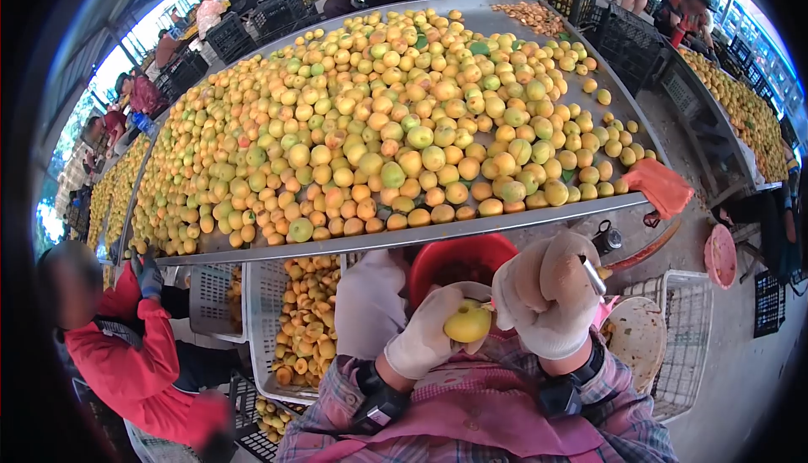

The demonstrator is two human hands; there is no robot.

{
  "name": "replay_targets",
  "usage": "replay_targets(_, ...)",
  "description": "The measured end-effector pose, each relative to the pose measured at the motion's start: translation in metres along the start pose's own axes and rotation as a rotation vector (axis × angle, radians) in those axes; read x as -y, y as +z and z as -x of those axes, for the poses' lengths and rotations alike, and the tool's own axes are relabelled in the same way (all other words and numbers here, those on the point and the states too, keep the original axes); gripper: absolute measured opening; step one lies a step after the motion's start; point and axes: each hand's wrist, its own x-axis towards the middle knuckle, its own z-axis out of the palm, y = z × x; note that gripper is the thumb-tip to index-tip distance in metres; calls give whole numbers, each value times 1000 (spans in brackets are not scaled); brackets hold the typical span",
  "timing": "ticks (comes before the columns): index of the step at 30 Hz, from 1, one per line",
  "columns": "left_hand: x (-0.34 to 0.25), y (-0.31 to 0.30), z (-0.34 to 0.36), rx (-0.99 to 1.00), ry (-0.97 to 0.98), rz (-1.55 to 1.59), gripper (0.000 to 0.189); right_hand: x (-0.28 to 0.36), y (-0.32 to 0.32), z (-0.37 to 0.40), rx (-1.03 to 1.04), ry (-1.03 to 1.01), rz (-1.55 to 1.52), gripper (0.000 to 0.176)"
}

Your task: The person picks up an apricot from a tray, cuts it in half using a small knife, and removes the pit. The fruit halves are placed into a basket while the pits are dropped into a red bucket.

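Note:
My left hand, in a whitish work glove, is closed around a yellow-green apricot in front of my chest. Beside it on the right, my gloved right hand is wrapped round a small tool with a shiny metal end. The rest of that tool is hidden by the glove, so its kind does not show. Just beyond my hands stands a red bucket, partly covered by them. A metal-rimmed table in front is heaped with whole apricots.
Left of my lap, a white crate holds split apricots. A co-worker in a red jacket sits close on the left. An orange cloth hangs at the table's right corner. Another white crate and a pink basin are on the right.

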Motion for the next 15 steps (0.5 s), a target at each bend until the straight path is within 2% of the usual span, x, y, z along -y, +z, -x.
replay_targets(1,-1,1,-1,-3,-2,-3,15,-1,0,0,4,24,-28,14)
replay_targets(2,-1,4,-3,-47,200,-211,17,-1,-3,1,5,26,-31,14)
replay_targets(3,-1,6,-4,-88,402,-418,20,-1,-9,2,48,8,121,10)
replay_targets(4,0,7,-4,-87,401,-419,20,-3,-12,3,91,-11,275,8)
replay_targets(8,12,6,0,-126,459,-619,27,-8,-17,9,12,28,338,6)
replay_targets(10,20,3,3,-134,472,-692,29,-7,-23,10,131,143,463,6)
replay_targets(11,23,2,4,-125,478,-721,30,-14,-18,8,-4,232,360,8)
replay_targets(12,26,0,5,-118,483,-750,31,-18,-14,7,-5,234,361,8)
replay_targets(13,33,-2,8,-119,479,-748,31,-22,-10,6,8,170,308,16)
replay_targets(14,40,-4,11,-111,427,-804,34,-24,-8,5,19,106,255,35)
replay_targets(15,44,-5,13,-102,375,-860,52,-20,-9,3,54,142,293,30)
